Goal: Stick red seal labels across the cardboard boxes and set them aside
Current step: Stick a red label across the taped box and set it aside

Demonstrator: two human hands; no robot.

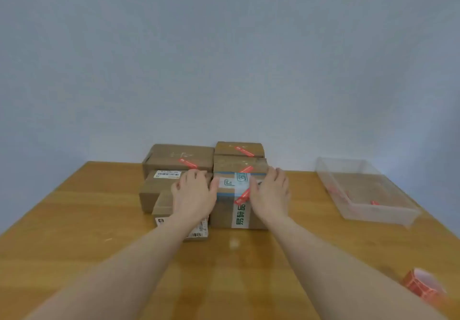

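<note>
Both the left hand (193,190) and right hand (270,195), fingers spread flat, clasp the sides of the brown taped cardboard box (236,205) with its red seal label (242,195) on the wooden bench (74,220), so setting it aside among the sealed boxes seems next.

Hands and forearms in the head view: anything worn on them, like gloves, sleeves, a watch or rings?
Nothing worn that shows. The left hand and right hand are bare, with no gloves. Both forearms are uncovered right to the picture's bottom edge, with no sleeve, watch or band. No rings are apparent, though the fingers are blurred.
</note>
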